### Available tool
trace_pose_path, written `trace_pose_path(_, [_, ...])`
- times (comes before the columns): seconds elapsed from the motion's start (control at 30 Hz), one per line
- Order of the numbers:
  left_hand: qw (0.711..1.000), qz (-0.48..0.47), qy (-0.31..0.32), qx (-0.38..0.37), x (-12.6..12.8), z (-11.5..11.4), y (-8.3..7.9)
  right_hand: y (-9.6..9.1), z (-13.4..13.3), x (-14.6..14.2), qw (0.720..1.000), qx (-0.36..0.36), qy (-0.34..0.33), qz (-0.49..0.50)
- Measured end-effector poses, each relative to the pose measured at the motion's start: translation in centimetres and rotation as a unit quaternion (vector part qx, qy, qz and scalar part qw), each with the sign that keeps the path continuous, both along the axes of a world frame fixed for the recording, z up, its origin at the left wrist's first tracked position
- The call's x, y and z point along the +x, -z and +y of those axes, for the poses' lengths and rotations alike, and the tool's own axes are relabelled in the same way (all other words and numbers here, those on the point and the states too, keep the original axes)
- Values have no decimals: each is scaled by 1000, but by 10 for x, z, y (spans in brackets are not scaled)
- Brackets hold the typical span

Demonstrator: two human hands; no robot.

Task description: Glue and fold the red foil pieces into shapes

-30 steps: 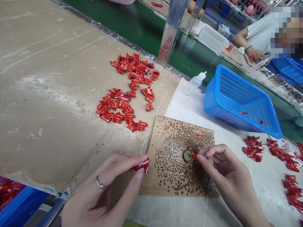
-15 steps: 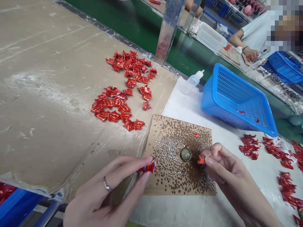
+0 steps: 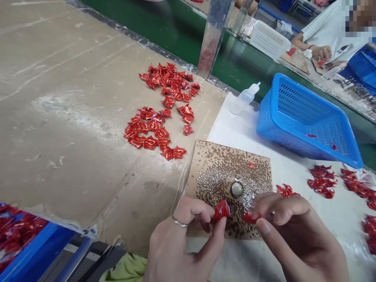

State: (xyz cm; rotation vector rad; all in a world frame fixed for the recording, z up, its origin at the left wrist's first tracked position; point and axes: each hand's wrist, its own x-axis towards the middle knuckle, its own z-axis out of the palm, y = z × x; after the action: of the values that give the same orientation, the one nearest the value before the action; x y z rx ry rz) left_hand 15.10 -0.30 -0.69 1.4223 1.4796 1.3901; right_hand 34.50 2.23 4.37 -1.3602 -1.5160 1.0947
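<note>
Hands sit close together over the board, not touching. I have my left hand [image 3: 182,235] pinching a red foil rose [image 3: 222,209] in its fingertips, and my right hand [image 3: 293,231] pinching a smaller red foil bit [image 3: 251,217]. Both red pieces are just beside each other, over the low edge of a speckled cardboard square [image 3: 258,168], near a round metal cap [image 3: 236,189]. More red foil roses [image 3: 158,102] lie in piles off to the left.

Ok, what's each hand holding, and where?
Left hand pinches a red foil rosette by its left side; right hand pinches a smaller red foil scrap by its right end.
</note>
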Motion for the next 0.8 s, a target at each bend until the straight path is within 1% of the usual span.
trace_pose_path(0.2, [1000,-3,6,-14,-1,-4,0,4,-3,-15,997,-50,5,52])
trace_pose_path(0.4, [1000,-10,9,-11,-2,-5,-2,8,0,-21,995,-61,-6,78])
trace_pose_path(0.67, [1000,1,-1,-4,-2,-7,-2,6,-1,-23,995,-68,-5,75])
trace_pose_path(0.8, [1000,0,13,21,-3,-7,-1,8,-2,-23,997,-58,-2,48])
